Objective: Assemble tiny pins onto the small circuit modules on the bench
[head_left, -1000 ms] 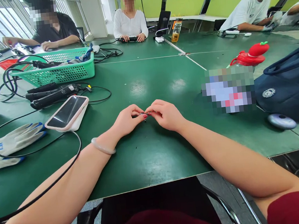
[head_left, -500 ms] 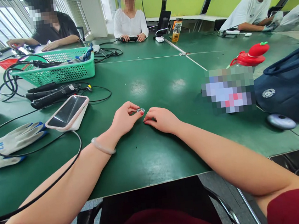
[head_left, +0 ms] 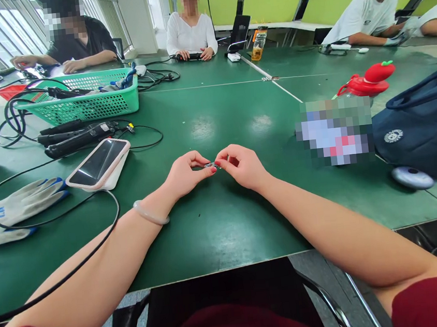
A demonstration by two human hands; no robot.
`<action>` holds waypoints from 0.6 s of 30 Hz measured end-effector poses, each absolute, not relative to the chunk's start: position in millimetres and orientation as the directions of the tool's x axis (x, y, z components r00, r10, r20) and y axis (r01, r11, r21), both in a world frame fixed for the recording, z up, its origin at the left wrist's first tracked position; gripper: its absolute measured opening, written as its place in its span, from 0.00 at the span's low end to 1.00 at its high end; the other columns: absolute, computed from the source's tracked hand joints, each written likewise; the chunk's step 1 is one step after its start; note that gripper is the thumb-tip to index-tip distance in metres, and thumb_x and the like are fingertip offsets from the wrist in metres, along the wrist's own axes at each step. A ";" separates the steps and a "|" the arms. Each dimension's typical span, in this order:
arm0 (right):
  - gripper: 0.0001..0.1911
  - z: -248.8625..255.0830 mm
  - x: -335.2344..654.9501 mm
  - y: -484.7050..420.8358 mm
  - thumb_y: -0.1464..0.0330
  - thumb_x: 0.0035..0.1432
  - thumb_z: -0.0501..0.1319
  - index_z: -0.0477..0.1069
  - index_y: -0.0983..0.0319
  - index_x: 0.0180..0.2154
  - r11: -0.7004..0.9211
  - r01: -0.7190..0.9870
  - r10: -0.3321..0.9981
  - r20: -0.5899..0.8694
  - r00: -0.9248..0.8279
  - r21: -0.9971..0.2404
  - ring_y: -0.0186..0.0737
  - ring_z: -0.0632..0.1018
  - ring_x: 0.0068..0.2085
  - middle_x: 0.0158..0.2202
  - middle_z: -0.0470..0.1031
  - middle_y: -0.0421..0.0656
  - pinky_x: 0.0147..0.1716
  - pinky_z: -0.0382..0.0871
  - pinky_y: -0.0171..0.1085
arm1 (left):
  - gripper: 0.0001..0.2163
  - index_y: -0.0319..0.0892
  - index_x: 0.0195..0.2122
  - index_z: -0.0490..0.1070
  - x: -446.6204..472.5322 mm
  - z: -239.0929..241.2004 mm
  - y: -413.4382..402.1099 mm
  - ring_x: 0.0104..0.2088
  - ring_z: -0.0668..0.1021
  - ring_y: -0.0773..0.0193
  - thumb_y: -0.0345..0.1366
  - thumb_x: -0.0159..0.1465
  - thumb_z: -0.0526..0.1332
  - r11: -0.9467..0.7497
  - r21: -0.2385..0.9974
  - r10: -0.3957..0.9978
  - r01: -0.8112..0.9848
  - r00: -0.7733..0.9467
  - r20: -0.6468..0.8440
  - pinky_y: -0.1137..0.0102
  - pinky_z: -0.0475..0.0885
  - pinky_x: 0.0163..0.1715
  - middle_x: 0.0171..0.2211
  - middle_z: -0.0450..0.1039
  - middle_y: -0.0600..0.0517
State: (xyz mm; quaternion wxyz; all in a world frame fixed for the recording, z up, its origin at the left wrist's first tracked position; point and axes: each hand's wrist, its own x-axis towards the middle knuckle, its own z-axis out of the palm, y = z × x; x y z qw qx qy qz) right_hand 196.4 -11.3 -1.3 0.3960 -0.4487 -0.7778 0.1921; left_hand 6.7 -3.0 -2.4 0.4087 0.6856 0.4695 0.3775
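Counted on the table [head_left: 216, 106]: one green basket [head_left: 82, 97], one phone [head_left: 97, 164], one white glove [head_left: 16, 210], one navy bag [head_left: 425, 121], four seated persons.

Both forearms extended forward; left hand [head_left: 184, 176] and right hand [head_left: 242, 166] fingertips pinched together, meeting.

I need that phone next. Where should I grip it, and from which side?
Grip the phone by its long edges, coming from above: it lies flat, screen up, on a white pad, with both edges exposed. A black cable runs just in front.
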 end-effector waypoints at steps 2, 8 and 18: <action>0.07 -0.1 195.3 -13.1 0.65 0.59 0.59 0.73 0.60 0.32 0.542 0.516 0.839 0.465 -0.284 -0.663 0.33 0.67 0.27 0.30 0.71 0.39 0.29 0.62 0.34 | 0.17 0.41 0.30 0.68 7.5 -1.8 -3.9 0.35 0.78 0.61 0.45 0.48 0.70 -0.219 0.930 0.948 0.295 0.291 0.131 0.65 0.70 0.38 0.31 0.76 0.50; 0.08 1.9 195.2 -15.1 0.64 0.60 0.59 0.73 0.60 0.31 0.581 0.500 0.811 0.506 -0.294 -0.642 0.33 0.67 0.27 0.29 0.71 0.39 0.29 0.62 0.34 | 0.16 0.40 0.30 0.68 10.1 1.9 -6.5 0.32 0.78 0.64 0.42 0.47 0.71 -0.085 0.992 0.945 0.090 0.322 0.052 0.67 0.70 0.37 0.29 0.76 0.52; 0.15 5.7 197.6 -21.1 0.61 0.66 0.51 0.75 0.57 0.42 0.660 0.688 0.718 0.521 -0.461 -0.301 0.40 0.74 0.39 0.38 0.76 0.44 0.40 0.65 0.38 | 0.15 0.40 0.28 0.70 8.8 5.1 -6.5 0.33 0.78 0.66 0.40 0.45 0.73 0.024 0.988 0.948 -0.152 0.319 0.026 0.66 0.70 0.42 0.28 0.76 0.53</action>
